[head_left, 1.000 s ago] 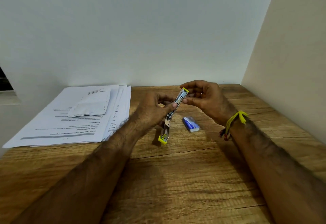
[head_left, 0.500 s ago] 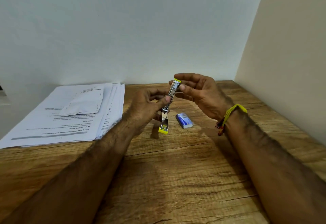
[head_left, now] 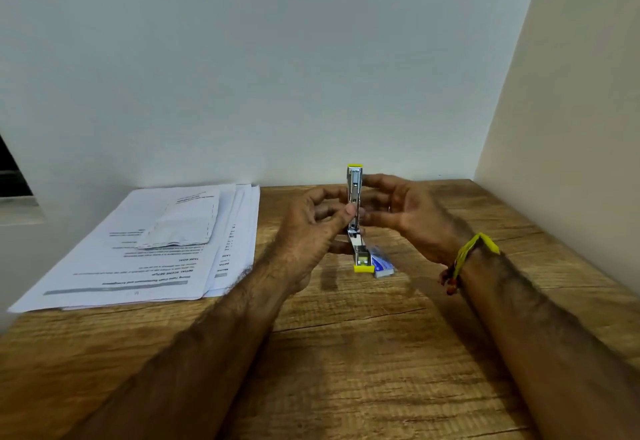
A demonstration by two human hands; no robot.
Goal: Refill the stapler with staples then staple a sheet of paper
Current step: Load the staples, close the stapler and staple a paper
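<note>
Stapler (head_left: 355, 218) held upright above the wooden table (head_left: 346, 370), opened out long, one yellow end up and the other yellow end down near the tabletop. Gripped at its middle by the left hand (head_left: 311, 235), thumb pressed on the metal side and fingers curled round behind. Touched near the upper part by the right hand (head_left: 405, 213), fingers extended and slightly bent toward the metal channel; whether anything is pinched there cannot be told.

Best done slowly, it seems: keep the left grip firm at the hinge so the open body does not swing, turn the channel to face up, then bring the staples in flat and straight along it. Probably needed first: the small blue staple box (head_left: 381, 263), lying on the table just behind the lower yellow end, partly hidden by it.

Both forearms stretched forward over the table, wrists raised, hands close together around the tool. Yellow thread band (head_left: 476, 249) tied on the right wrist. Stack of printed paper sheets (head_left: 156, 252) lying well to the left, not yet touched.
</note>
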